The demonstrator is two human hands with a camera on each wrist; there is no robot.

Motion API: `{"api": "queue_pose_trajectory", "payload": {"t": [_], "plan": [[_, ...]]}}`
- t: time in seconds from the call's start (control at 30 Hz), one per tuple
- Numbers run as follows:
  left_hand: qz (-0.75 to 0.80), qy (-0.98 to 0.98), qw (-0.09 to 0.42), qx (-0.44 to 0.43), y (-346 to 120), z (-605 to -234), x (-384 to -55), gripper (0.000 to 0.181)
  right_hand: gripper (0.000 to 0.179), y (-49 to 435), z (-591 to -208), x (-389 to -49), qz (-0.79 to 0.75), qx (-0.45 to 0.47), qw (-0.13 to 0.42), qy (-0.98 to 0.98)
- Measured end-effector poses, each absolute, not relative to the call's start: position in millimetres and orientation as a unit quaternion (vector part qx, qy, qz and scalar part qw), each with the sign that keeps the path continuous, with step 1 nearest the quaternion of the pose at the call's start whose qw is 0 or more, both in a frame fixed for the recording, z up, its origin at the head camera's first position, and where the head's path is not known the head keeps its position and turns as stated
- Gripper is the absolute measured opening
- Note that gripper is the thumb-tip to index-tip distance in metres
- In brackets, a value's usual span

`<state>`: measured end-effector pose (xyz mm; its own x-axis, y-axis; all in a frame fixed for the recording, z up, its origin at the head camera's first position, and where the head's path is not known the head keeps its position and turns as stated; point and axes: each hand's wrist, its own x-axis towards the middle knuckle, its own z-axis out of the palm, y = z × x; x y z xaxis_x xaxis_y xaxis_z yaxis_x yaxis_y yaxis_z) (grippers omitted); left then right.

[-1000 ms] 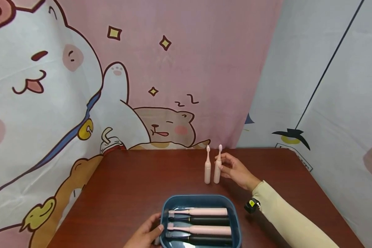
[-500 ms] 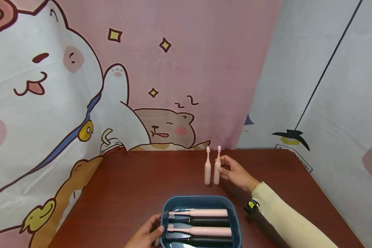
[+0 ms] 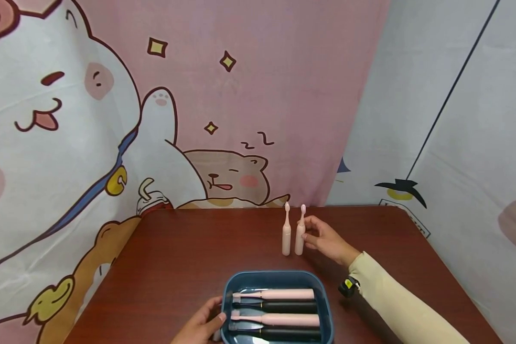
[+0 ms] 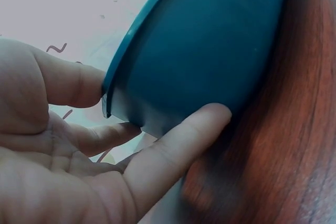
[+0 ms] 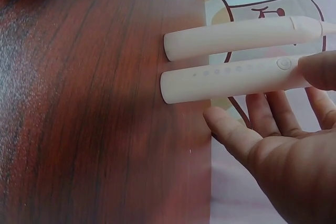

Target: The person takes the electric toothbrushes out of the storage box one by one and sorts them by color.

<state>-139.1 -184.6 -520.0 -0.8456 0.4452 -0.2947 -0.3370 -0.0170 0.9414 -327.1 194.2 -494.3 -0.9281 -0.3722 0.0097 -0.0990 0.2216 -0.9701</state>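
Two pale pink electric toothbrushes stand upright side by side toward the back of the table. My right hand (image 3: 328,242) pinches the right-hand toothbrush (image 3: 299,240) between thumb and fingers, around the upper part of its handle. The left-hand toothbrush (image 3: 286,241) stands close by, a narrow gap apart. In the right wrist view the thumb (image 5: 320,71) lies just by the held brush's round button. My left hand (image 3: 201,324) grips the left side of a blue plastic bin (image 3: 279,274); in the left wrist view its thumb is at the rim, and fingers lie against the outer wall.
Inside the bin lie two pink toothbrushes (image 3: 292,294) and two black toothbrushes (image 3: 290,306), alternating, with heads to the left. The dark red wooden table (image 3: 189,258) ends at a cartoon-printed cloth (image 3: 284,95) at the back.
The right-hand toothbrush has straightened slightly, its head shifting a little to the left, with the right hand still on it. The left hand and the bin stay in place.
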Motion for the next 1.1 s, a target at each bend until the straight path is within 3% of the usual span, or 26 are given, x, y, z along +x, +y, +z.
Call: {"api": "queue_pose_trajectory", "payload": {"t": [0.77, 1.1], "plan": [[0.708, 0.656, 0.261, 0.027, -184, -519, -137, 0.059, 0.056, 204, -460, -299, -0.622, -0.15, 0.104, 0.761], [0.708, 0.659, 0.252, 0.032, -184, -520, -134, 0.057, 0.047, 200, -446, -275, -0.611, -0.158, 0.117, 0.767]]}}
